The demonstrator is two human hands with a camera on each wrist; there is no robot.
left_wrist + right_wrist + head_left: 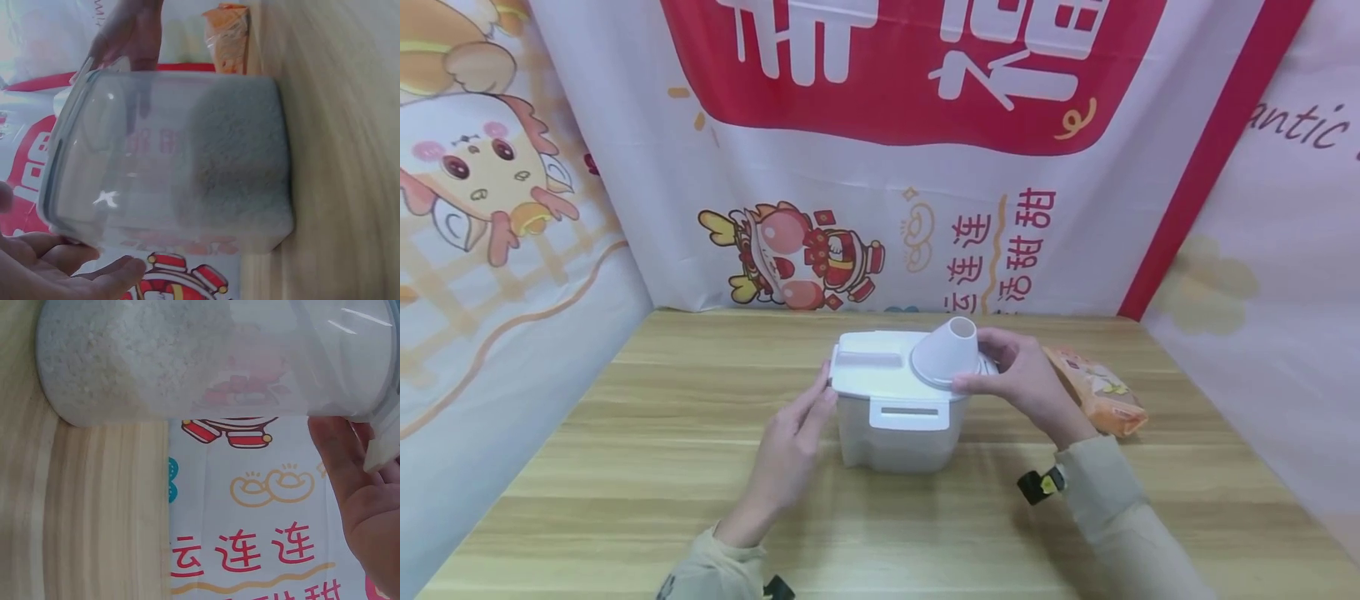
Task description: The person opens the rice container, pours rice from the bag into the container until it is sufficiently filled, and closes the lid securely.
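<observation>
Nearest the viewer, two beige sleeves (1105, 483) are entering from the lower edge, and black straps (1036, 487) are showing at the wrists. The left hand (786, 450) is touching the left end of a white lid (872, 383), its fingers lying fairly straight along the edge rather than wrapping it. The right hand (1026, 379) is curving around the lid's right end, holding it, with the thumb lying in front beside the base of a white cone (946, 354) and the other fingers sitting behind.

Between the hands, the lid is covering a translucent container (895, 450), which is standing upright near the middle of a wood-grain table (625, 467). A slotted flap (910, 425) is hanging down its front. Through the wall, the wrist views are showing white grains (144, 362) filling the lower part.

To the right, past the right wrist, an orange and clear packet (1108, 400) is lying on the table. Beyond, a white and red cloth (865, 175) is hanging behind the table, bearing a cartoon figure (808, 254) and Chinese characters that are appearing turned sideways.
</observation>
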